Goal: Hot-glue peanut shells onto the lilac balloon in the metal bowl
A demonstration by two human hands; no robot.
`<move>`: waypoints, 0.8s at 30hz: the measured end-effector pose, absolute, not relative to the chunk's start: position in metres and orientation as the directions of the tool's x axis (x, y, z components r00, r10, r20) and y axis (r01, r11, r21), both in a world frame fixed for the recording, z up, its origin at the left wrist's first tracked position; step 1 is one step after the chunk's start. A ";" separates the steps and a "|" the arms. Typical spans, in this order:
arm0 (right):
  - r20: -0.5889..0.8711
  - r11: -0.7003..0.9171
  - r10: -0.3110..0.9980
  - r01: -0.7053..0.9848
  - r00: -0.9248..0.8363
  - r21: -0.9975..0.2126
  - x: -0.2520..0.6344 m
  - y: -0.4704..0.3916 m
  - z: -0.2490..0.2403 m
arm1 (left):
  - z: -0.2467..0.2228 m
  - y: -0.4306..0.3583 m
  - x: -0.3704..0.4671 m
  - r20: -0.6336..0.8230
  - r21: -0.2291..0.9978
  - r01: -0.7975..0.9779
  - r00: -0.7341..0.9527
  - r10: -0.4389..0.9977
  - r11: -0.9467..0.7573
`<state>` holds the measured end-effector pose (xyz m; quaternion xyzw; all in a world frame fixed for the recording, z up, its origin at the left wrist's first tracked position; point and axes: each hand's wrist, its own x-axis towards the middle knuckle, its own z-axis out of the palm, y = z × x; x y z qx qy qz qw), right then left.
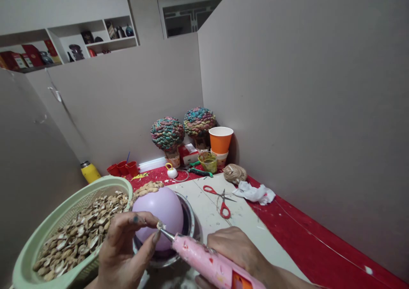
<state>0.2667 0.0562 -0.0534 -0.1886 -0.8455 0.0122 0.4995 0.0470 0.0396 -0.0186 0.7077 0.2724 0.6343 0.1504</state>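
Between thumb and forefinger, my left hand pinches a small piece of shell, in front of a light purple balloon. My right hand is wrapped round a pink glue gun, whose metal nozzle points left and reaches the shell piece. The balloon rests in a round metal bowl, and shells cover part of its upper left side. At the left, a green basket holds many shell halves.
Red-handled scissors lie open on the white board. Behind are twine, crumpled tissue, orange cups, green-handled pliers, two colourful shell-covered balls, red cups and a yellow bottle. Grey panels surround the table.
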 end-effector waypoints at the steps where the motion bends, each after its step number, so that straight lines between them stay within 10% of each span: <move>1: 0.839 0.931 0.321 0.307 -0.440 -0.195 0.267 0.057 -0.054 | -0.019 0.040 0.047 0.817 0.558 0.196 0.042 0.576 -0.806; 24: 0.777 0.885 0.430 0.385 -0.460 -0.261 0.270 0.058 -0.069 | -0.012 0.037 0.047 0.820 0.565 0.138 0.019 0.572 -0.814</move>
